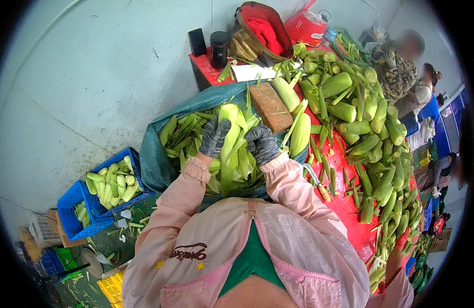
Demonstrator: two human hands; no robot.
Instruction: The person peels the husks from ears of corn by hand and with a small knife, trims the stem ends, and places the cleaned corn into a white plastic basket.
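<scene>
Both my hands wear grey knitted gloves. An ear of corn (230,134) stands stalk end up between them, some of its green husk leaves pulled loose and hanging down. My left hand (215,135) grips the ear on its left side near the top. On the other side, my right hand (262,143) is closed on loosened husk leaves (242,154). Beneath the ear, a large teal woven bag (154,154) gapes wide and holds many stripped husks (188,131). Fingertips are partly hidden by the leaves.
A brick (271,107) and partly husked ears (300,133) lie right of the bag. A wooden-handled sickle (319,184) rests on the red table (337,173), beside a large corn heap (375,127). Blue crates (73,215) with ears stand left. Co-workers (400,77) are at right.
</scene>
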